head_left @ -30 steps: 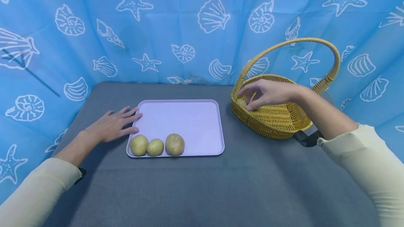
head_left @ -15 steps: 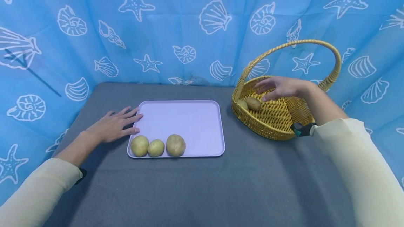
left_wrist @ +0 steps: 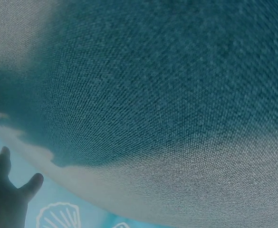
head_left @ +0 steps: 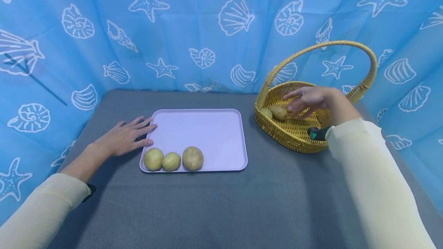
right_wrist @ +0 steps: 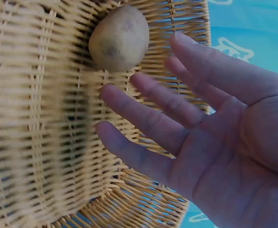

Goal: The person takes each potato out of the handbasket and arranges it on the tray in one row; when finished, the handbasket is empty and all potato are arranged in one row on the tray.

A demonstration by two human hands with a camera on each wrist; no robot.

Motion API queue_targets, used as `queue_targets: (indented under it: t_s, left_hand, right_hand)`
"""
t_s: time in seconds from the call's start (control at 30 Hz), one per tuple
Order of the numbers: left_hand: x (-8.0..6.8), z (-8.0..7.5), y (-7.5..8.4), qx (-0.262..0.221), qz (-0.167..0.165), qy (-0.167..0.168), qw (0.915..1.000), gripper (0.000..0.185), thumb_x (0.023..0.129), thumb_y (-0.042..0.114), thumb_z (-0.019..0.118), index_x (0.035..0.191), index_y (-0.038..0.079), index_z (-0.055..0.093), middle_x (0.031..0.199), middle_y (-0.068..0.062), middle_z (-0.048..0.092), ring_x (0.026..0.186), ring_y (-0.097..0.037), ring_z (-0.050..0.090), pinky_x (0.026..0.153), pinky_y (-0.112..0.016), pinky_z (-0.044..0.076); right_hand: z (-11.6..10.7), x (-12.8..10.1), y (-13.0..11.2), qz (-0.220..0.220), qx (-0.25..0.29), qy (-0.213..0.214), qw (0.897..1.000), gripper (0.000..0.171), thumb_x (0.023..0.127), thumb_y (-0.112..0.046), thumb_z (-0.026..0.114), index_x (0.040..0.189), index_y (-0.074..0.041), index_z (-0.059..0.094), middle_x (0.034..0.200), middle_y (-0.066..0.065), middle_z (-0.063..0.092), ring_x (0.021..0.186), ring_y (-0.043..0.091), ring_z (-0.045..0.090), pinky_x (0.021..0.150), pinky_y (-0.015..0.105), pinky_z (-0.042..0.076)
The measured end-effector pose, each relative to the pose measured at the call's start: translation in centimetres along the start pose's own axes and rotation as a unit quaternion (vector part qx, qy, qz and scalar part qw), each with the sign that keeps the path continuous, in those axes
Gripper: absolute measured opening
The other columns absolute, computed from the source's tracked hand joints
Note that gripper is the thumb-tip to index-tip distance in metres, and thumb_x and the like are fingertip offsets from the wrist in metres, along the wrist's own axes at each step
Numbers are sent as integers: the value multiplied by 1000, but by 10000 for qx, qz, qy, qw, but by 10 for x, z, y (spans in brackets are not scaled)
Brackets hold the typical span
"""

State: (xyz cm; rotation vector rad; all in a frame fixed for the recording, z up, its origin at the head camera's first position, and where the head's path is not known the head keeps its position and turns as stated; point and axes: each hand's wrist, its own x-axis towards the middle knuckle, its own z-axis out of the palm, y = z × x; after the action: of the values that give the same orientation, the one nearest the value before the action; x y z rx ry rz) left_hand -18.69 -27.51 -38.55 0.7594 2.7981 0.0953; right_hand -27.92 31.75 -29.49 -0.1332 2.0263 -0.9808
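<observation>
My right hand point(head_left: 306, 101) hovers open over the yellow wicker basket point(head_left: 297, 135), fingers spread, holding nothing. Just left of the fingertips two potatoes lie in the basket: a brown one point(head_left: 278, 112) and a smaller one point(head_left: 266, 113) by the rim. The right wrist view shows a potato point(right_wrist: 119, 38) on the weave beyond my straight fingers point(right_wrist: 148, 118). My left hand point(head_left: 126, 137) lies flat on the grey cloth, fingertips touching the left edge of the lilac tray point(head_left: 211, 126). Three potatoes point(head_left: 171, 159) sit in a row along the tray's front edge.
The table is covered in grey cloth point(head_left: 214, 206) and closed in by a blue curtain point(head_left: 194, 30) with shells and starfish at the back and sides. The basket's tall arched handle point(head_left: 332, 45) spans above my right hand.
My right hand let go of the brown potato in the basket, opened, and drew back to the right. The left hand has not moved.
</observation>
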Motion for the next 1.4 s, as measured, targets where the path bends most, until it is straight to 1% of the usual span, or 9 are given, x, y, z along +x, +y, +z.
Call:
queue_targets:
  t_s: [0.17, 0.27, 0.53, 0.73, 0.87, 1.03, 1.27, 1.33, 1.4]
  left_hand:
    - [0, 0, -1, 13, -29, -8, 10000, 73, 101, 59, 42, 157, 15, 30, 164, -14, 22, 149, -45, 14, 109, -75, 14]
    - [1, 1, -1, 34, -27, -8, 10000, 73, 101, 60, 42, 158, 15, 30, 164, -13, 22, 149, -45, 14, 109, -75, 14]
    - [1, -1, 0, -18, -29, -21, 10000, 73, 101, 59, 43, 157, 15, 30, 164, -14, 22, 149, -45, 14, 110, -75, 13]
    - [1, -1, 0, -24, -37, -35, 10000, 73, 101, 59, 42, 158, 15, 29, 164, -14, 22, 149, -45, 13, 110, -75, 13]
    - [1, 0, -1, -5, -26, -29, 10000, 73, 101, 59, 42, 158, 15, 29, 164, -14, 21, 149, -44, 13, 110, -74, 14]
    - [1, 1, -1, -6, 2, -11, 10000, 73, 101, 59, 42, 157, 15, 30, 164, -14, 21, 149, -45, 14, 110, -75, 14]
    - [2, 1, -2, 5, 26, 7, 10000, 73, 101, 59, 42, 158, 15, 30, 164, -14, 21, 149, -45, 14, 109, -75, 14]
    - [2, 2, -3, 12, 34, 10, 10000, 72, 101, 59, 42, 158, 15, 29, 164, -13, 21, 149, -45, 14, 110, -75, 14]
    - [1, 2, -3, 8, 38, 6, 10000, 72, 101, 59, 42, 158, 15, 29, 164, -13, 21, 149, -44, 14, 110, -75, 14]
  right_hand:
    - [5, 9, -2, 128, 293, -86, 9995, 74, 102, -12, 55, 158, -2, 9, 149, 32, 37, 135, 48, 43, 101, 55, 47]
    - [8, 13, -3, 182, 274, -66, 9994, 74, 101, -10, 56, 158, -2, 9, 146, 32, 39, 133, 48, 44, 100, 53, 49]
    - [15, 24, -6, 330, -297, 46, 9990, 72, 98, -8, 59, 157, -1, 18, 148, 33, 29, 125, 41, 49, 103, 48, 47]
    - [18, 27, -7, 333, -463, 127, 9983, 69, 99, -6, 57, 155, 2, 19, 143, 34, 33, 120, 38, 53, 103, 49, 47]
    - [18, 29, -7, 158, -709, 243, 9971, 64, 98, -3, 58, 153, 6, 24, 140, 33, 39, 115, 34, 58, 100, 47, 50]
    - [16, 25, -10, -241, -1366, 356, 9897, 62, 95, -1, 61, 149, 8, 32, 128, 30, 48, 99, 27, 61, 91, 44, 55]
    - [10, 4, -25, -436, -1803, 50, 9826, 64, 93, 2, 63, 147, 13, 31, 128, 35, 49, 110, 33, 61, 95, 44, 54]
    - [9, -4, -30, -577, -2070, 9, 9766, 65, 91, 0, 65, 146, 12, 33, 127, 34, 52, 111, 34, 60, 93, 44, 55]
    - [9, -12, -33, -762, -2458, 8, 9663, 64, 91, -3, 67, 145, 12, 37, 126, 31, 53, 112, 36, 59, 92, 43, 55]
